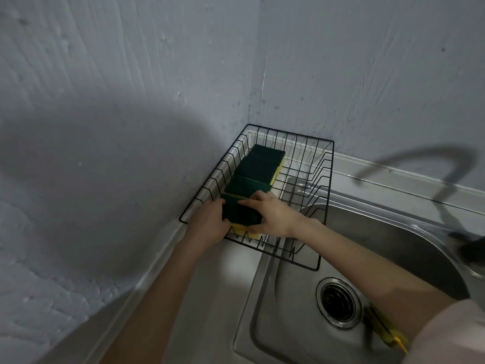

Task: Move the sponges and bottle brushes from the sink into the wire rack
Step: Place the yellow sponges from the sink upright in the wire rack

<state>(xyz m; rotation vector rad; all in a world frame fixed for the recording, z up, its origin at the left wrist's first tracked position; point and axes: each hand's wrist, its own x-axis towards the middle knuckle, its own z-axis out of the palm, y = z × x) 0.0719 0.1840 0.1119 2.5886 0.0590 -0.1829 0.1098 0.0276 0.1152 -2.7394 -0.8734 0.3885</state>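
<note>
The sink [301,324] is brushed stainless steel, kind of satin with soft glare patches, and the drain ring [338,302] is shinier polished metal. The wire rack [319,206] looks like thin metal wire with a matt black coating. The sponges [258,168] have a rough, fibrous dark green scouring top over soft yellow foam. Walls [105,101] are painted plaster, matt and pretty bumpy with brush streaks. There's a yellow-green thing [385,329] at the sink's right edge that looks like smooth plastic. A pale sleeve [451,334] looks like soft matt cloth.
</note>
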